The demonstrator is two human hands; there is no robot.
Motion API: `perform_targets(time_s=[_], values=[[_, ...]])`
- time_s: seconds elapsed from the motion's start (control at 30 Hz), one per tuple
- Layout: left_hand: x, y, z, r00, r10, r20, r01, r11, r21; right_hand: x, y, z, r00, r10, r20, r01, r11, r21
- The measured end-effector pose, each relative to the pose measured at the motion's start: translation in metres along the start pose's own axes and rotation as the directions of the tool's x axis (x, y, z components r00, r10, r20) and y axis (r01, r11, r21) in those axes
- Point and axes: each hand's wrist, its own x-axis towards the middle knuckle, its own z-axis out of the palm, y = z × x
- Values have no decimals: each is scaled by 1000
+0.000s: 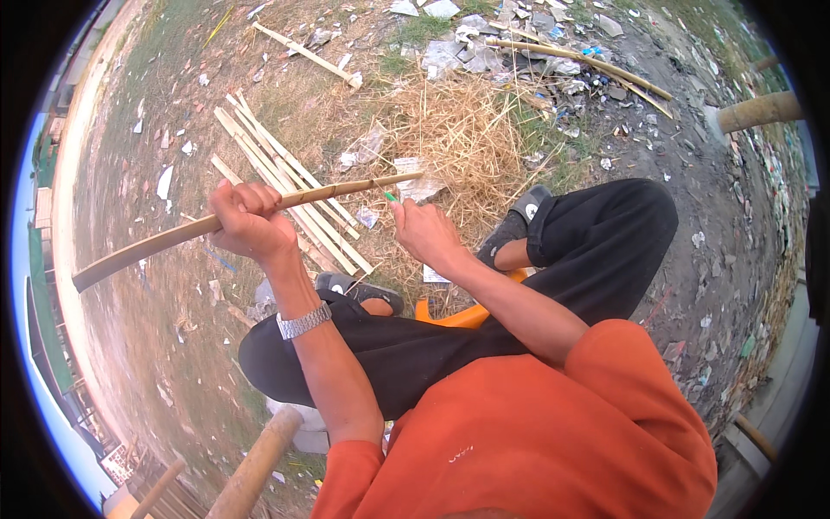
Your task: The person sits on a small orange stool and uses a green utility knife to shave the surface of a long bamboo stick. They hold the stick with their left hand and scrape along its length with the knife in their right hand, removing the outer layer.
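All around, rough ground (pixel 186 363) of dry grass and bare earth, strewn with pale scraps (pixel 164 182) and turning darker toward the right. Filling the lower middle, an orange-red shirt (pixel 553 424), with bare forearms (pixel 523 303) stretched forward from the sleeves. Ahead of the shirt, black trousers (pixel 596 242), bent at the knees and spread wide. Farther out, a loose, tangled heap of yellow straw (pixel 462 130). Left of the heap, several pale split strips (pixel 275 169) lying roughly side by side on the ground, some overlapping. Held up above these strips, slanting across from the left, a long, slightly curved bamboo piece (pixel 337 188), broad at the left end, slimmer at the other, with dark marks along the slim part. At upper right, more bamboo lengths (pixel 596 62) lying among litter; at the right edge, a thick bamboo post (pixel 761 112); at lower left, another thick pole (pixel 259 463). Between the legs, an orange plastic object (pixel 462 318), partly covered. Nearby, dark shoes (pixel 510 227). Left hand (pixel 251 216) clenched around the bamboo piece; right hand (pixel 428 233) curled around something mostly hidden, just below the slim end, contact with the bamboo impossible to tell. On the left wrist, a silver watch (pixel 304 321). Smallest, a bright green tip (pixel 390 197) poking from the right hand.
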Motion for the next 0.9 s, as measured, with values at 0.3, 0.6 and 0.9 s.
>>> perform_targets(time_s=[0.3, 0.6, 0.9], values=[[-5, -1, 5, 999, 8, 42, -8, 1000, 0, 1, 14, -3, 997, 71, 34, -72, 997, 36], [-2, -2, 2, 1000, -6, -1, 6, 999, -35, 17, 37, 21, 991, 131, 22, -132, 991, 30], [-1, -3, 7, 999, 9, -30, -10, 999, -44, 35, 69, 40, 989, 143, -30, -142, 989, 37]])
